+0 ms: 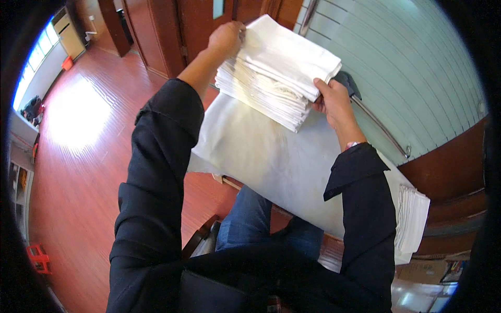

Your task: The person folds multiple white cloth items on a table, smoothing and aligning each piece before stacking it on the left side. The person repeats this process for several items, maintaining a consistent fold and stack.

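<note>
A tall stack of folded white cloths stands at the far end of a table under a pale cover. On top of it lies a folded white cloth, its corners between my two hands. My left hand grips the upper left corner, with the fingertips partly hidden. At the near right corner, my right hand pinches the edge between thumb and fingers. The cloth's right end is raised slightly off the layers beneath.
A second pile of folded white cloths sits at the table's right end. A glass panel with a metal handle bar stands close along the right. Reddish wooden floor spreads to the left, with a red plastic stool at its edge.
</note>
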A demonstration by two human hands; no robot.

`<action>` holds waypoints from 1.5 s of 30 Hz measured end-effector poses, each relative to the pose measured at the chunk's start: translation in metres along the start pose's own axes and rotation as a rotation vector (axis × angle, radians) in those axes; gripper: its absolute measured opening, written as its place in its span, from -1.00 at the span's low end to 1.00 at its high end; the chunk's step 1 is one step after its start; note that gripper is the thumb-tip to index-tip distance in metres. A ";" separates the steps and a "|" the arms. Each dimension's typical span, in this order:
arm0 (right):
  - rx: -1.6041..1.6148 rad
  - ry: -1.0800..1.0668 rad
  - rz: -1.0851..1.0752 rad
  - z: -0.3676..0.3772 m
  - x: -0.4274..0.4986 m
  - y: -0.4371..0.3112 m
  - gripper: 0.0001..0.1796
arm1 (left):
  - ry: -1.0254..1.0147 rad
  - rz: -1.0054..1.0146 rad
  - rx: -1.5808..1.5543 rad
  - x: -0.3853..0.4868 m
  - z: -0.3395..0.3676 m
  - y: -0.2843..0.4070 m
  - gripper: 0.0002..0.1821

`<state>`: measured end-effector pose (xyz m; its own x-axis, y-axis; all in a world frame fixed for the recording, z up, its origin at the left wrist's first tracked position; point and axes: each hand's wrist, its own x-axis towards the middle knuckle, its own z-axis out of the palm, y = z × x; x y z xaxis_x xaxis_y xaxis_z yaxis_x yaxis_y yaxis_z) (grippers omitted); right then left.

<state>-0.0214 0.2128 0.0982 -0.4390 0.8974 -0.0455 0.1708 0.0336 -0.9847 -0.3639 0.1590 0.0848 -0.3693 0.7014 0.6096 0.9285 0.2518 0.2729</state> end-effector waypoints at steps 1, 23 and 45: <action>-0.013 -0.037 -0.014 -0.002 -0.001 0.004 -0.70 | -0.020 0.043 -0.056 0.000 0.001 -0.004 -0.59; -1.368 0.782 0.175 -0.543 -0.260 0.193 -0.69 | 0.208 0.232 -0.497 -0.221 -0.009 0.203 -0.50; -0.174 -0.025 -0.360 -0.258 -0.248 0.085 -0.80 | -1.070 -0.397 -1.788 -0.316 -0.007 0.361 -0.03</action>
<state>0.3290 0.1069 0.0693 -0.5187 0.8037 0.2915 0.1479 0.4201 -0.8953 0.0883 0.0235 -0.0042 0.2719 0.9620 -0.0249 -0.4461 0.1489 0.8825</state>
